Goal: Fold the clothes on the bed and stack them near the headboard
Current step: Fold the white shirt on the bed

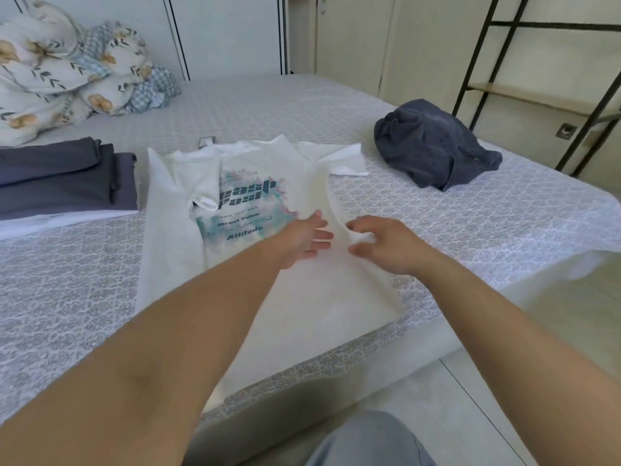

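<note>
A white T-shirt (255, 203) with teal lettering lies spread on the bed (487, 237), its left sleeve folded in over the print. My left hand (302, 240) rests flat on the shirt's middle with straight fingers. Just to its right, my right hand (379, 245) pinches the shirt's right side, bunching a ridge of cloth. A crumpled dark blue garment (437, 146) lies at the far right of the bed. At the left edge a stack of folded dark grey clothes (64, 179) sits on a white folded piece.
Floral pillows and bedding (67, 72) are heaped at the far left by the white headboard (228, 31). A black metal rack (537, 62) stands beyond the bed's right side. The tiled floor (487, 381) and my knee (369, 442) show at the near edge.
</note>
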